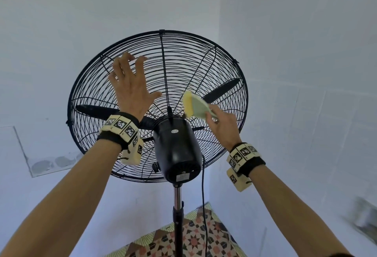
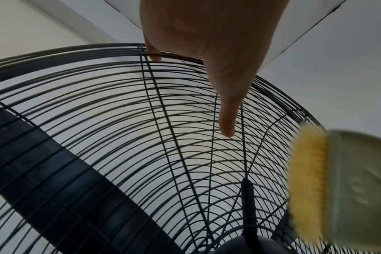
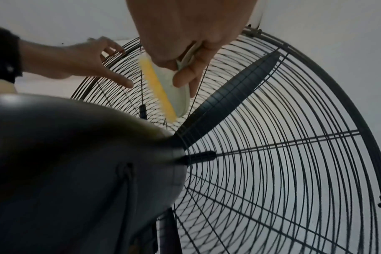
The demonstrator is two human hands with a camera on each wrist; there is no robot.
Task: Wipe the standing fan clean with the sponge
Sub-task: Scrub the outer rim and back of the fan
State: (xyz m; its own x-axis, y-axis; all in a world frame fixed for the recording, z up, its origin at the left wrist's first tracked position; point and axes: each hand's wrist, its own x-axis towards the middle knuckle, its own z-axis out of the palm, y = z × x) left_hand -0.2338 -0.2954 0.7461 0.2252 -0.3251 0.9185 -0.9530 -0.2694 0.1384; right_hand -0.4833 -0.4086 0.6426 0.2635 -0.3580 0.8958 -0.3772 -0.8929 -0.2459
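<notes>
1 fan (image 1: 175,146) | 1 sponge (image 1: 192,105), right hand (image 1: 222,123) gripping | left hand (image 1: 130,87) spread, apparently touching grille

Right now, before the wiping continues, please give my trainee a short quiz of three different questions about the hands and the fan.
1. True or false: the left hand holds the sponge.
2. Which part does the left hand touch? A) motor housing B) rear wire guard C) pole
3. Fill in: the sponge's yellow side faces the ____ of the fan.

Key: 1 false, the right hand holds it; 2 B, near the upper rim; 3 guard.
</notes>
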